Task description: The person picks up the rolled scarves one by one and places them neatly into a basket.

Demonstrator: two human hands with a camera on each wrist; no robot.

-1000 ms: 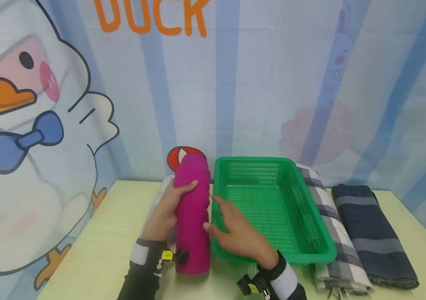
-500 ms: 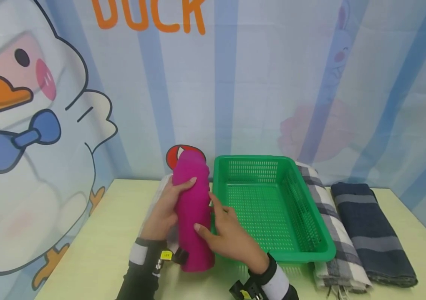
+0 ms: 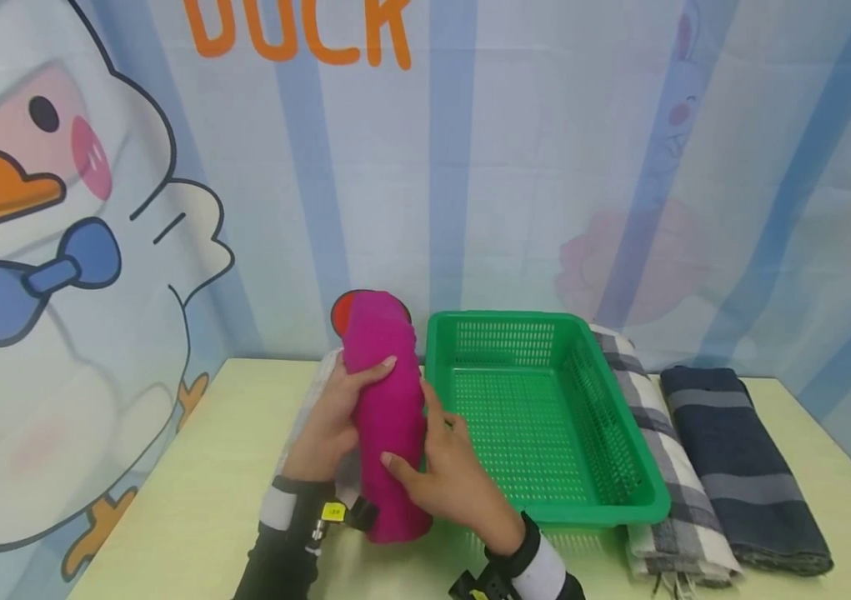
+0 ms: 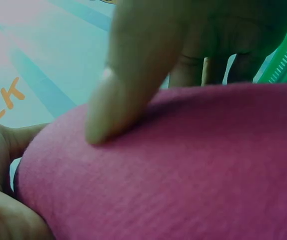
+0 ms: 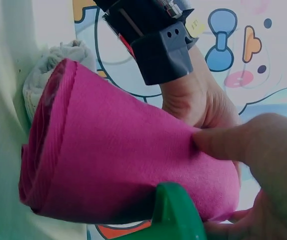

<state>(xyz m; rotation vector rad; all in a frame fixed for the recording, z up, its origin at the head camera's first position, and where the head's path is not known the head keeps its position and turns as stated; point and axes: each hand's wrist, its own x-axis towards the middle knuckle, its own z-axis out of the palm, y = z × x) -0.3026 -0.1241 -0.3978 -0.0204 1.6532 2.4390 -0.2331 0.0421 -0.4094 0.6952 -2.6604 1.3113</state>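
Observation:
A rolled magenta cloth [image 3: 389,425] is held between both hands, left of the green basket [image 3: 659,504]. My left hand [image 3: 327,421] grips its left side, thumb across the front. On the right side, my right hand [image 3: 455,479] holds the lower half, its thumb [image 4: 103,117] pressed on the surface. Folded layers show at the near end of the magenta cloth [image 5: 123,145] in the right wrist view, where the roll is tilted. Most of the left fingers are hidden behind it.
Pale bunched fabric [image 5: 58,62] lies on the table [image 3: 192,475] behind the left hand. Right of the basket are a fringed plaid scarf [image 3: 683,492] and a folded dark striped cloth [image 3: 740,450]. A printed curtain [image 3: 515,167] stands behind the table.
My right hand has moved left and taken hold of the magenta cloth, its thumb now on the front. The roll's lower end has swung slightly right, and its top has risen a little.

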